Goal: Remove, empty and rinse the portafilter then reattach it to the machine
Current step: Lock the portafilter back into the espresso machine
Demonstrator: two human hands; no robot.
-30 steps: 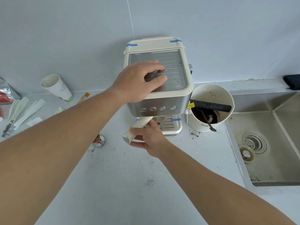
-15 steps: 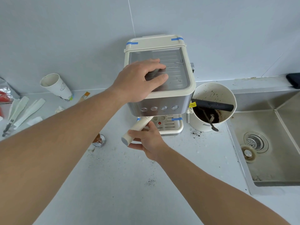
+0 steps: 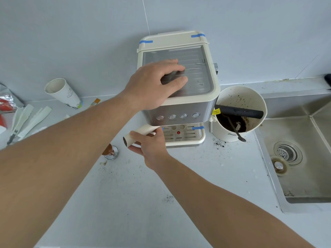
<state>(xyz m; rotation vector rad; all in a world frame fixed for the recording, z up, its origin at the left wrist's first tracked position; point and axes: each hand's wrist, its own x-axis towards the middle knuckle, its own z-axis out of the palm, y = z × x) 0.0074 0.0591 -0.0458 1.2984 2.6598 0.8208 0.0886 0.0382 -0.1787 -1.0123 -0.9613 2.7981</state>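
Observation:
A cream and steel espresso machine (image 3: pixel 197 108) stands against the wall. My left hand (image 3: pixel 154 83) lies flat on its top tray, pressing down with fingers apart. The portafilter's cream handle (image 3: pixel 141 132) sticks out leftward from under the machine's front; its basket end is hidden beneath the body. My right hand (image 3: pixel 150 145) grips that handle from below. A steel sink (image 3: pixel 304 158) with a drain strainer lies to the right.
A white knock-box bucket (image 3: pixel 232 135) with coffee grounds, a black bar and a spoon stands right of the machine. A tamper (image 3: pixel 111 151) sits left of the handle. A paper cup (image 3: pixel 62 93) and utensils lie far left. Coffee specks dot the counter.
My right hand has swung the portafilter handle further left, away from the machine's front. My left hand has stayed on the machine's top.

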